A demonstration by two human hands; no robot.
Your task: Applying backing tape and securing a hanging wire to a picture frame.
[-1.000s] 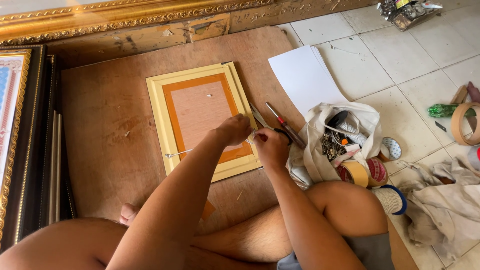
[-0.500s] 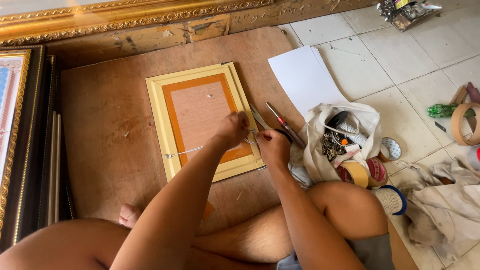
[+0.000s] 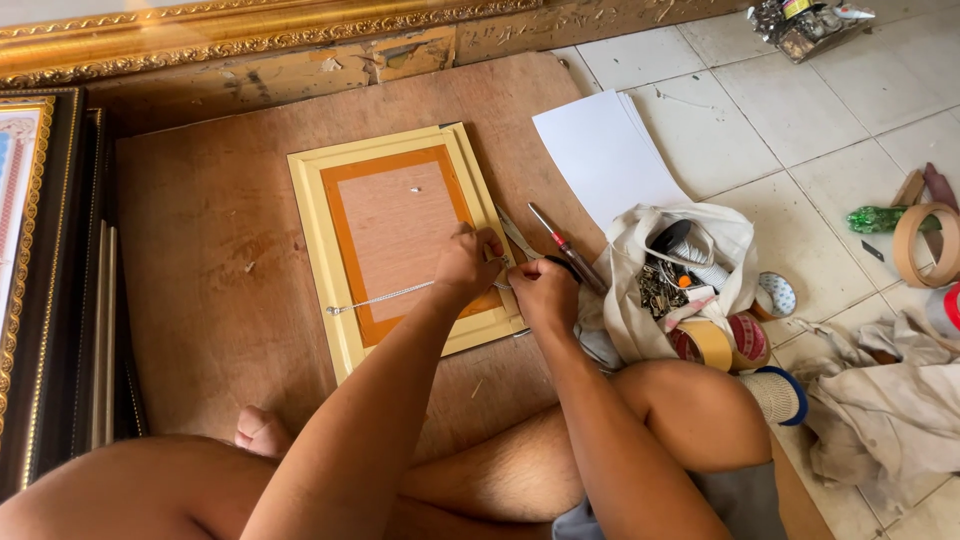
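Hanging wire looks thin and springy; left hand and right hand fingers pinch its end at the frame edge.

We are seeing left hand bare, no ring, no glove. We are seeing right hand bare too, no watch or band showing at wrist. Both forearms are showing uncovered, no sleeves reaching into view. Legs are showing bare from knee down; one foot is showing bare, without sock or shoe. We are making out grey shorts covering upper thigh at bottom right, plain fabric, no pattern or marking showing.
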